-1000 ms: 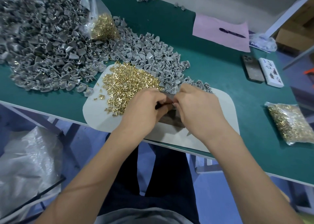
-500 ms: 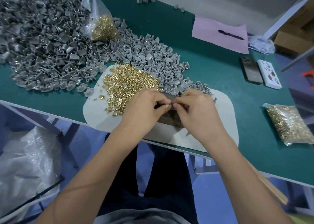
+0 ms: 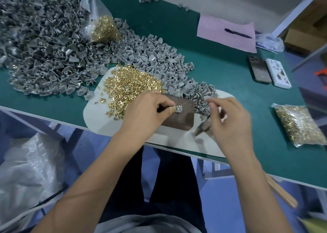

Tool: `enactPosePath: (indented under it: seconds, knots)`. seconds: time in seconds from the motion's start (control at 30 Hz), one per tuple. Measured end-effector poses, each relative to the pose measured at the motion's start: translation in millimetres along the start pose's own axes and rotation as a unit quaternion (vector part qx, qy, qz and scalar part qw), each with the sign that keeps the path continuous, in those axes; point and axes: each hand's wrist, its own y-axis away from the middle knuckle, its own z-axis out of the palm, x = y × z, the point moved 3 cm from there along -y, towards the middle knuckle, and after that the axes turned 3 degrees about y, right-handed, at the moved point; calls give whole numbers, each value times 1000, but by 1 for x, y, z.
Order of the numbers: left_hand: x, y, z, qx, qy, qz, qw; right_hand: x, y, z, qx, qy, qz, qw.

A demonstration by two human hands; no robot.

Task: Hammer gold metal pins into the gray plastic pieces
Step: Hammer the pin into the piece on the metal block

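Left hand point(image 3: 147, 111) pinches a gray plastic piece point(image 3: 178, 108) between thumb and fingertips, pressing it flat on the dark metal block point(image 3: 178, 115); a gold pin point(image 3: 176, 107) stands in its hole. I read that as holding it steady on a hard anvil so the strike lands true. One fingertip looks taped, probably as guard against a miss.

Right hand point(image 3: 230, 119) is curled round a hammer; its blurred head point(image 3: 201, 127) hangs just right of the block and the wooden handle point(image 3: 281, 193) runs back under the wrist and off the bench edge. Blur suggests a swing, I can't tell which way.

Block sits on a white mat point(image 3: 95, 116) on the green bench point(image 3: 221, 70). Loose gold pins point(image 3: 131, 84) are heaped on the mat just beyond the left hand, lighter gray pieces point(image 3: 159, 63) behind the block, both within easy reach. Bigger darker heap of gray pieces point(image 3: 40, 52) lies far left, some showing gold, likely finished. Open bag of pins point(image 3: 104, 29) sits between the heaps; a sealed bag point(image 3: 299, 126) well right. Pink paper point(image 3: 212, 29) with pen point(image 3: 238, 33), two phones point(image 3: 269, 71) at far right.
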Motion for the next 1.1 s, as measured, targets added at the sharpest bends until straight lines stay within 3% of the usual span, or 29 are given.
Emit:
enactPosePath:
  seconds: [0.1,0.27,0.43,0.5,0.6,0.67,0.77,0.87,1.03,1.1]
  knots:
    - [1,0,1,1,-17,7,1000,35,30,-16,-9,49,93,994]
    - [2,2,3,7,-36,29,999,61,61,-7,-174,92,117,973]
    - [2,1,3,-1,-42,32,999,61,51,-10,-155,167,113,967]
    - [1,1,2,1,-38,31,999,60,44,-19,-134,102,114,979]
    - [2,0,1,-4,-45,31,999,46,32,-29,-140,-164,170,961]
    - [1,-1,0,-15,-42,28,999,28,23,-27,-159,-200,139,957]
    - [0,-4,0,-32,-19,21,999,3,13,-9,-181,-84,28,979]
    - [-1,-5,0,-36,-5,21,999,-8,6,3,-193,-24,21,981]
    - [-3,-6,-1,-30,-9,29,999,-15,3,-3,-111,6,0,994]
    - [-2,-6,0,-31,-11,28,999,-20,9,2,-151,47,-11,987]
